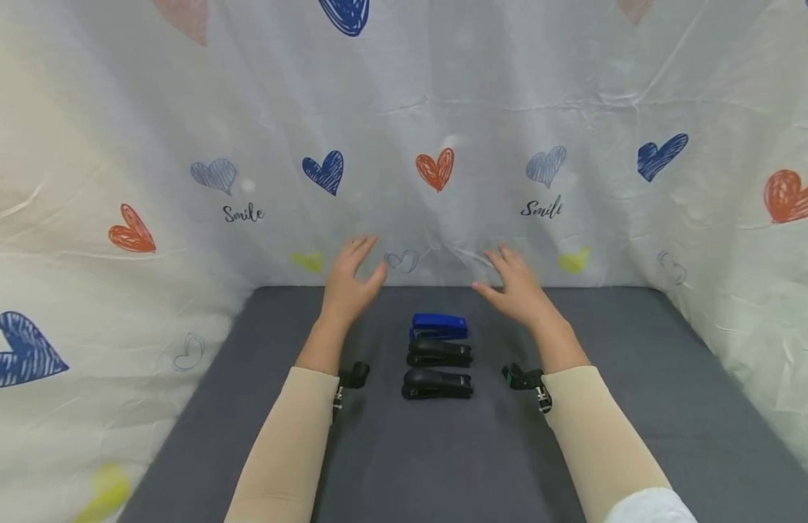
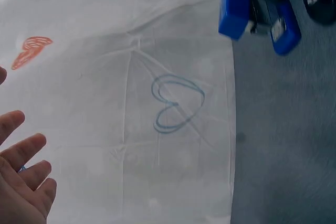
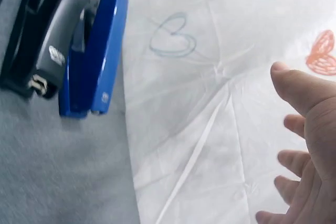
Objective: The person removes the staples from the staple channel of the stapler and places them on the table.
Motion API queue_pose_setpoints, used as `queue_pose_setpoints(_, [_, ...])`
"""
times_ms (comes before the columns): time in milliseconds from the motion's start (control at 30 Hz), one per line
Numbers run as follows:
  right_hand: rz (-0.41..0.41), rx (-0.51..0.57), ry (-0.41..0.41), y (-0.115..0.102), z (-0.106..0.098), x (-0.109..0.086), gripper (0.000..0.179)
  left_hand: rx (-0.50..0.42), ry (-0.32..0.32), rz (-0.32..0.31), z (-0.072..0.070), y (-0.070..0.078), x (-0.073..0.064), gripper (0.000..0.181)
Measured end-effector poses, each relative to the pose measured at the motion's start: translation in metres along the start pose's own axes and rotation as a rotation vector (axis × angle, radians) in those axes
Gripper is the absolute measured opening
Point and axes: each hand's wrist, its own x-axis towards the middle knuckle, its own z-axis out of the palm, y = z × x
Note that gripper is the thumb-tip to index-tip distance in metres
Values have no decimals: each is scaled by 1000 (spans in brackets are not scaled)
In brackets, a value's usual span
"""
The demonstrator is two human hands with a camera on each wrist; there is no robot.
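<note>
Three staplers lie in a column on the grey table, one behind another. The blue stapler [image 1: 439, 326] is farthest back, a black stapler [image 1: 439, 354] sits right in front of it, and a second black stapler [image 1: 437, 383] is nearest. My left hand [image 1: 352, 282] is raised beyond the staplers on the left, fingers spread and holding nothing. On the right, my right hand [image 1: 516, 287] is held up likewise, its thumb pointing inward. In the right wrist view the blue stapler [image 3: 97, 53] stands well apart from the spread fingers [image 3: 294, 162].
A pale curtain [image 1: 482, 123] printed with hearts and "Smile" hangs behind the grey table [image 1: 378, 450] and along both sides. Black wrist camera mounts [image 1: 355, 375] jut inward from both sleeves, on either side of the staplers.
</note>
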Motion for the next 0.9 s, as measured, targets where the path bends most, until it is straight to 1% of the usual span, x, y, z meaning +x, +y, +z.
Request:
queue_pose_setpoints(67, [6, 25, -19, -2, 6, -4, 73, -49, 8, 5, 1, -1, -8, 53])
queue_pose_setpoints(200, [10, 73, -38, -6, 17, -11, 69, -148, 33, 10, 9, -5, -20, 49])
queue_pose_setpoints(333, [-3, 133, -44, -14, 27, -13, 65, -217, 63, -12, 15, -8, -29, 44])
queue_pose_setpoints(433, [-7, 165, -47, -21, 35, -13, 62, -242, 64, -48, 19, -10, -33, 42])
queue_pose_setpoints(600, [-17, 196, -46, -33, 45, -11, 51, -300, 60, -80, 26, -15, -39, 40])
queue_pose_setpoints(700, [-27, 197, -48, -38, 51, -9, 46, -327, 60, -97, 30, -19, -43, 39])
queue_pose_setpoints(800, [-30, 206, -46, -42, 56, -7, 44, -324, 50, -117, 36, -25, -45, 38])
queue_pose_setpoints(900, [-28, 209, -51, -43, 63, -5, 45, -309, 27, -146, 43, -32, -44, 36])
